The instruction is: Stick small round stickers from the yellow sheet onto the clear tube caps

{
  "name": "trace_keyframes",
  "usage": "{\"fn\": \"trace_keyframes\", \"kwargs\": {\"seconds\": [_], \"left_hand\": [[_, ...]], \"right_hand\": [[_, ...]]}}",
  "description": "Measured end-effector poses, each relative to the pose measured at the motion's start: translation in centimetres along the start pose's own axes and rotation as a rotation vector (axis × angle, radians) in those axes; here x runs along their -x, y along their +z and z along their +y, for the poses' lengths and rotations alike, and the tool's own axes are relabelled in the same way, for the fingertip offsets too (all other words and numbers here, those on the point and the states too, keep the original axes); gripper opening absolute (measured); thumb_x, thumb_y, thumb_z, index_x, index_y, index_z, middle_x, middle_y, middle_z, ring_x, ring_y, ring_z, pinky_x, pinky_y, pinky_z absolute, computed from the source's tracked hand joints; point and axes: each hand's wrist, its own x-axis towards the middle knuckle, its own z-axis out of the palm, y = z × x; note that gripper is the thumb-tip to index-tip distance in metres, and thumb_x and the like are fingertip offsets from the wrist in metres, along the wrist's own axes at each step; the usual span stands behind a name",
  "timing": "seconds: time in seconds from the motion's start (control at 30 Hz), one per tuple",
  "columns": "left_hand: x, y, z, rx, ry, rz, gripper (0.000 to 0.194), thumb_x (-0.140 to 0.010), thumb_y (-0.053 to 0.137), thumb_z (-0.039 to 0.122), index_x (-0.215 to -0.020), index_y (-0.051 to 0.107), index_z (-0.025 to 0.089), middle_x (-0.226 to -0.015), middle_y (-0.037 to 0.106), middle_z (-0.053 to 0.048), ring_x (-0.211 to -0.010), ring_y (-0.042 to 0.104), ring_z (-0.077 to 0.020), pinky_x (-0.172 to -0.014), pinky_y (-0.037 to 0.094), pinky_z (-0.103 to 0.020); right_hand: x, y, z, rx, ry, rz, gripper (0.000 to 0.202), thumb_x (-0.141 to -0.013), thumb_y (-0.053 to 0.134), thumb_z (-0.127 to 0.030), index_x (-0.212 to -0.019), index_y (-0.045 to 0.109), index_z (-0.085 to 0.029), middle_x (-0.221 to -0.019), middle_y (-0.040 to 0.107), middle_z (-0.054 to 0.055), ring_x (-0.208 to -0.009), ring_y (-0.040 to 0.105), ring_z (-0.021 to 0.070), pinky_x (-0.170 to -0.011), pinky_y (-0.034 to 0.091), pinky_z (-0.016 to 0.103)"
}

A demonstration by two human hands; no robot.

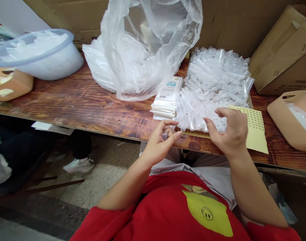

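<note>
At the table's front edge, my left hand [159, 142] has its fingers curled round a small translucent plastic tube [164, 136], whose end shows between them. My right hand [229, 132] is held over the near right part of a heap of clear plastic tubes [215, 77], thumb and fingers apart, with nothing visible between them. Beside that hand lies a yellow sheet of small round stickers [257, 129], partly covered by it. A stack of printed cards [166, 97] stands just beyond my left hand, against the tubes.
Behind the cards slumps a large clear bag [112, 70] of translucent pieces. A blue-grey basin [60, 63] and an orange basket [22, 83] stand on the left. To the right are a cardboard box [281, 50] and another orange basket [281, 117]. A person's shoe [79, 165] shows below the table.
</note>
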Motion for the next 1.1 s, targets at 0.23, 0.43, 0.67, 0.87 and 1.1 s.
{"fn": "trace_keyframes", "kwargs": {"seconds": [0.23,0.43,0.67,0.87,1.1], "left_hand": [[1.2,2.8,1.5,-0.100,-0.114,-0.297,0.047,-0.086,0.070,0.052,-0.064,0.045,0.018,-0.058,0.046,0.005,-0.054,0.037,-0.0075,-0.051,0.028,-0.021],[1.0,8.5,1.1,-0.056,-0.234,-0.593,0.046,-0.084,0.071,0.055,-0.068,0.052,0.017,-0.063,0.048,0.004,-0.058,0.038,-0.0078,-0.053,0.029,-0.021],[-0.3,12.6,2.0,0.386,-0.535,-0.627,0.060,-0.067,0.083,0.062,-0.100,0.057,0.019,-0.070,0.052,0.007,-0.042,0.032,-0.0030,-0.037,0.020,-0.020],[-1.1,15.1,2.1,0.506,-0.465,-0.410,0.043,-0.071,0.085,0.044,-0.098,0.069,0.014,-0.078,0.070,-0.004,-0.060,0.061,-0.0124,-0.055,0.051,-0.024],[-0.9,15.8,1.0,0.468,-0.351,-0.272,0.045,-0.070,0.088,0.035,-0.107,0.070,0.016,-0.109,0.077,-0.009,-0.102,0.072,-0.0231,-0.090,0.057,-0.032]], "right_hand": [[6.3,-7.6,2.5,0.123,0.074,-0.221,0.052,-0.080,0.079,-0.034,-0.125,0.056,-0.022,-0.124,0.067,0.015,-0.110,0.063,0.0361,-0.094,0.043,0.051],[8.1,-8.0,3.8,0.315,0.062,-0.114,0.033,-0.081,0.066,-0.005,-0.108,0.064,-0.024,-0.101,0.076,0.005,-0.092,0.068,0.0242,-0.087,0.042,0.044],[9.5,-10.1,3.2,0.255,-0.180,0.200,0.025,-0.076,0.078,-0.009,-0.092,0.071,-0.026,-0.090,0.079,-0.003,-0.067,0.063,0.0151,-0.065,0.046,0.033],[10.8,-12.5,1.6,0.094,-0.192,-0.004,0.019,-0.085,0.071,-0.007,-0.085,0.073,-0.026,-0.109,0.079,-0.001,-0.083,0.068,0.0146,-0.065,0.047,0.032],[8.4,-14.4,2.3,-0.400,0.273,-0.237,0.039,-0.086,0.070,-0.025,-0.124,0.064,-0.021,-0.135,0.061,0.015,-0.116,0.061,0.0312,-0.091,0.052,0.052]]}}
